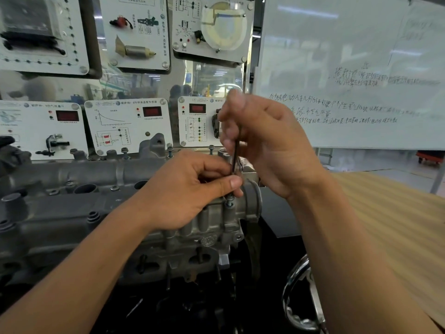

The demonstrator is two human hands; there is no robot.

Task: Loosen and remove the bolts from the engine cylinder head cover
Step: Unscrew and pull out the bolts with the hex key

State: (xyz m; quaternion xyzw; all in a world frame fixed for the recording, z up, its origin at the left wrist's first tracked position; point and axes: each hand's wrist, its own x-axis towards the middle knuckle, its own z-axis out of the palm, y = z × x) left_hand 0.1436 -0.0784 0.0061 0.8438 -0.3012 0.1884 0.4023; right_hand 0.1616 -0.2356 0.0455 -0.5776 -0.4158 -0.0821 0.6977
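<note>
Cylinder head cover point(60, 174): backing out the near right-corner bolt point(230, 201)
Right hand point(262, 141) is gripping the top of a thin dark key point(234, 157), standing upright; left hand point(187, 191) is pinching its lower end just above the bolt, which is sitting raised. Next, by my read: key seated square, more turns, then lifting it out

Dull grey cylinder head cover point(72, 213), thin black tool point(235, 155), white panels point(127, 126) with red displays point(151, 111), tan striped tabletop point(397, 213)
</note>
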